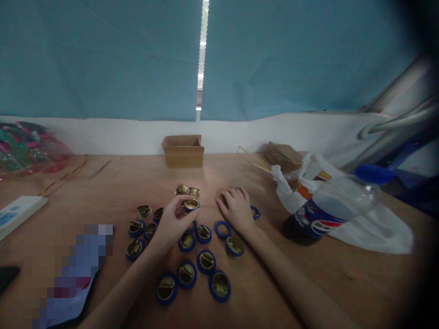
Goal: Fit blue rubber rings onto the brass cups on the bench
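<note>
My left hand (174, 222) pinches a small round brass part set in a blue ring (191, 205), lifted just above the wooden table (113, 192). My right hand (236, 209) lies palm down on the table with its fingers curled, covering something I cannot make out. A bare blue ring (222, 229) lies just left of that hand and another (255, 212) peeks out at its right. Several assembled brass-and-blue discs (186, 274) lie spread below both hands. Loose brass pieces (187, 190) sit just beyond the left hand.
A small open cardboard box (183, 150) stands at the table's back. A cola bottle (331, 206) lies on a white plastic bag (377, 228) at right. A white power strip (18, 214) and a colourful bag (27, 148) sit at left. A blurred flat object (73, 274) lies front left.
</note>
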Demonstrator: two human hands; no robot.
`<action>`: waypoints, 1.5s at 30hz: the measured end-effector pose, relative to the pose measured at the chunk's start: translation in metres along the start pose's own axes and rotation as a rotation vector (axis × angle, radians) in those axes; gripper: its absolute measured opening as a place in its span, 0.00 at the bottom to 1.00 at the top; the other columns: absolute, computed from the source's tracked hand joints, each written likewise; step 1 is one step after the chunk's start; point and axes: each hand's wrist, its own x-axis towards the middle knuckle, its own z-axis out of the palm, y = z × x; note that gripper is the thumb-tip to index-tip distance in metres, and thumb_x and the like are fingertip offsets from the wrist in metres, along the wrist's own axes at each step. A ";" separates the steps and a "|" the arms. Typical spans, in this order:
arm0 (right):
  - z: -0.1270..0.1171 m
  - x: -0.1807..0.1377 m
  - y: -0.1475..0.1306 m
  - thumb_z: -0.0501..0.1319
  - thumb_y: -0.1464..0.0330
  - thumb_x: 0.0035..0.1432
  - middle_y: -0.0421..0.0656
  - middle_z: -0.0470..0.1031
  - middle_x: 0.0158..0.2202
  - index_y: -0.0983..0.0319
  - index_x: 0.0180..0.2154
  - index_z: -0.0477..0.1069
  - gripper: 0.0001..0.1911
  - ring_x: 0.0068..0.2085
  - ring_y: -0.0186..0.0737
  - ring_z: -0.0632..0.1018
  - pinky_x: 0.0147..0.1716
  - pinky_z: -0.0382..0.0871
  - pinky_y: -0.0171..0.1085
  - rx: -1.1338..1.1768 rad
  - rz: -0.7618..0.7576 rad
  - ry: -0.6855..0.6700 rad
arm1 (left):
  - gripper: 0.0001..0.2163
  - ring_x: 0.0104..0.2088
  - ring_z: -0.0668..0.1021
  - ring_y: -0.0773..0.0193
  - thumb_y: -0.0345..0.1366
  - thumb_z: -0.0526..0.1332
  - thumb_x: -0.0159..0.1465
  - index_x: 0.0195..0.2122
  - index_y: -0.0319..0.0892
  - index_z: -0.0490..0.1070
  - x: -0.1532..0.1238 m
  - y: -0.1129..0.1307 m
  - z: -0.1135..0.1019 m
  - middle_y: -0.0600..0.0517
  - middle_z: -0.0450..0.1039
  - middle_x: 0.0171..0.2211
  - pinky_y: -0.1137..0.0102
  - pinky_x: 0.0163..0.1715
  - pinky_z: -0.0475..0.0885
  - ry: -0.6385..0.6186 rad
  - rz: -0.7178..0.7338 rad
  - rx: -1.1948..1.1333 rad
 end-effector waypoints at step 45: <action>-0.001 0.001 0.014 0.60 0.51 0.53 0.47 0.72 0.36 0.61 0.32 0.68 0.19 0.42 0.49 0.71 0.54 0.51 0.54 0.096 0.026 -0.039 | 0.10 0.34 0.77 0.63 0.35 0.63 0.57 0.40 0.41 0.69 -0.010 0.013 0.005 0.50 0.73 0.36 0.73 0.29 0.70 -0.044 0.005 0.051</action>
